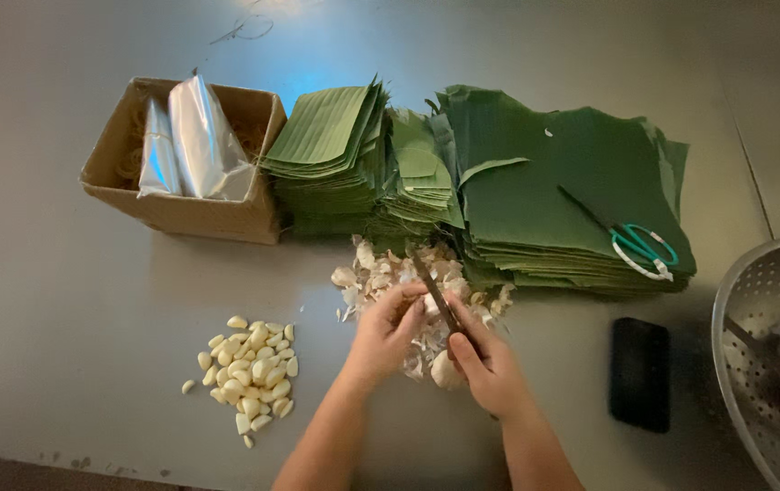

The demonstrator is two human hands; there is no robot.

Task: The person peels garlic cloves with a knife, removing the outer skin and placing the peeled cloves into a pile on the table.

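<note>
My right hand [490,364] grips a small knife [430,282], its blade pointing away over a heap of papery garlic skins [381,268]. My left hand [388,329] pinches a garlic clove right at the blade; the clove itself is mostly hidden by my fingers. An unpeeled garlic piece [445,371] lies just under my right thumb. To the left on the grey table [72,300] sits a pile of peeled garlic cloves [252,368].
Stacks of cut green banana leaves [535,173] lie behind the skins, with green-handled scissors [637,244] on top. A cardboard box [181,214] holding silvery plastic bags [199,136] is back left. A dark phone [639,373] and a metal colander [772,345] are on the right.
</note>
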